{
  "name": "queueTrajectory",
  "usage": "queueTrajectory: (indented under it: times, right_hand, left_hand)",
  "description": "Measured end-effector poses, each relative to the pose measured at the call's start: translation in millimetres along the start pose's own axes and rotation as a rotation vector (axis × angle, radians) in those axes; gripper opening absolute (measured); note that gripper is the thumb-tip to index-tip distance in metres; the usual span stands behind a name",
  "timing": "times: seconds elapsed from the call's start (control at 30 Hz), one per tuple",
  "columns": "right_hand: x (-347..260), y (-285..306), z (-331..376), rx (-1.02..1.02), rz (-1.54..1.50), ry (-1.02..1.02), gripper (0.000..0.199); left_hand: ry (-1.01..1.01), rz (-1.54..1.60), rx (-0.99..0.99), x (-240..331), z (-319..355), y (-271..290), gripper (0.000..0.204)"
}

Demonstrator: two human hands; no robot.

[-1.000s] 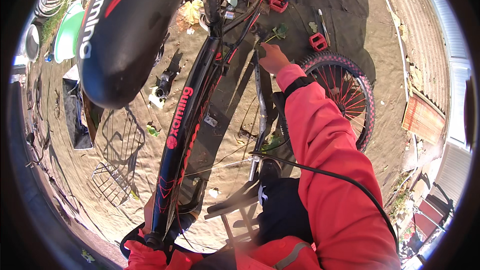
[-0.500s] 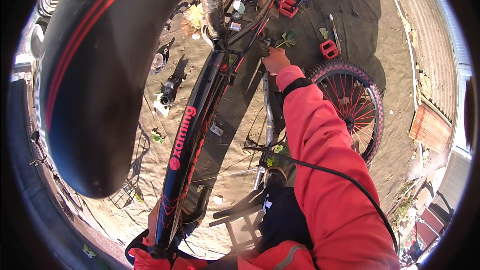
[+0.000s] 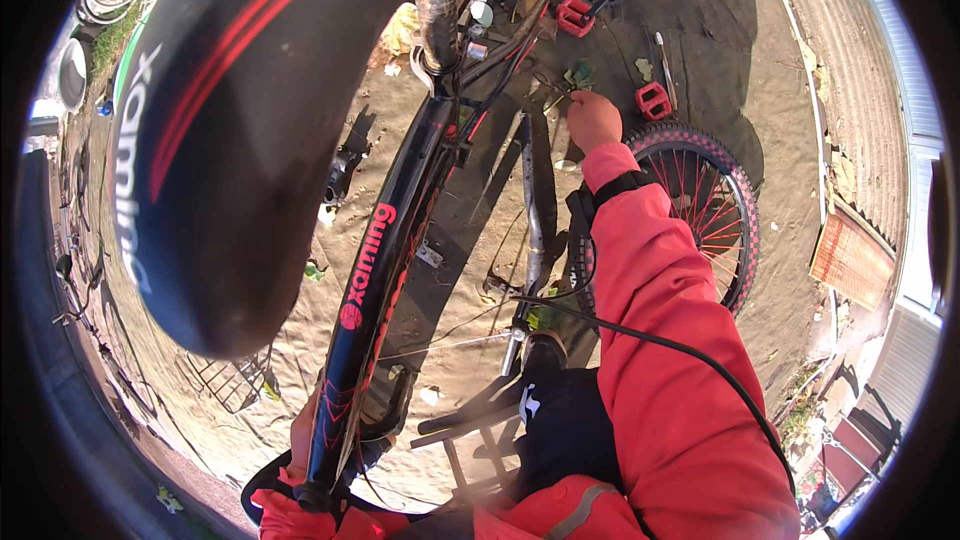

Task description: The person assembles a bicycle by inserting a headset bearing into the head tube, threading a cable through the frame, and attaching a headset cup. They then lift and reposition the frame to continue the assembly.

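Observation:
A black bicycle frame point(image 3: 365, 310) with red lettering runs up and down in front of me, its black, red-striped saddle point(image 3: 235, 170) looming large at the upper left. Against the frame's lower end is my left hand point(image 3: 302, 436), wrapped round the tube, with most of its fingers hidden behind it. My right hand point(image 3: 594, 122) reaches out over the ground cloth and is closed; what it grips is too small to make out. Just beyond its fingers lie a green leaf point(image 3: 579, 73) and some thin dark pieces. A worn metal tube point(image 3: 533, 205) stands left of this hand.
A spoked wheel point(image 3: 705, 215) with a red-checked tyre lies right of my right forearm. Red pedals point(image 3: 654, 101) point(image 3: 574, 17) and a white-handled brush-like tool point(image 3: 665, 65) are farther off. A black cable point(image 3: 665, 345) crosses my right sleeve. A wire rack point(image 3: 228, 380) lies at lower left.
My right hand has moved a little to the right, away from the top of the worn tube. My left hand stays at the frame's lower end. The view has shifted slightly.

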State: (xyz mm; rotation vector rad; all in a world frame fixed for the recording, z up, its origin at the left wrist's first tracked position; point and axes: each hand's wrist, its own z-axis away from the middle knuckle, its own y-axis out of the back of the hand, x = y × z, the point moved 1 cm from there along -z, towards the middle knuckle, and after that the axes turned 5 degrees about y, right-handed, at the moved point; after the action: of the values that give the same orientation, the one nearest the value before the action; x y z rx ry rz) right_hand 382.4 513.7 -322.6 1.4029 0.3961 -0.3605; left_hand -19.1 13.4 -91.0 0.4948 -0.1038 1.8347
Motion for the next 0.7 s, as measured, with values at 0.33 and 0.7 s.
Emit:
queueTrajectory:
  times: [0.33, 0.7]
  right_hand:
    - [-27, 136, 87, 0.054, -0.467, -0.113, 0.022]
    - [-103, 279, 207, -0.181, -1.157, -0.230, 0.014]
  left_hand:
    - [-0.076, 0.082, -0.041, -7, 1, -1, 0.039]
    - [-0.677, -0.420, 0.008, -31, -21, 10, 0.045]
